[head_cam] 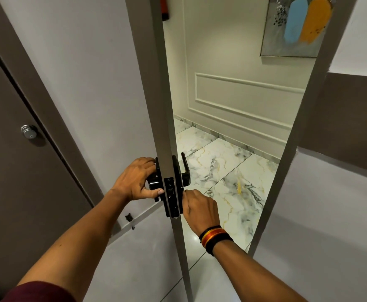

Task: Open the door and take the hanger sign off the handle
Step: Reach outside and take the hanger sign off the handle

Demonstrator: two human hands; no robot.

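The white door (121,88) stands ajar, its edge (167,127) facing me. My left hand (134,182) is wrapped around the black inner handle (153,184). The black outer handle (184,168) sticks out on the far side of the door. My right hand (200,208) reaches round the edge just below that outer handle, fingers against the black lock plate (170,197); whether it holds anything I cannot tell. No hanger sign shows in this view; the far face of the door is hidden.
A brown door with a round metal lock (29,131) is on the left wall. Through the gap lie a marble-tiled floor (226,175), a panelled cream wall (243,99) and a painting (296,27). The white door frame (287,153) bounds the right side.
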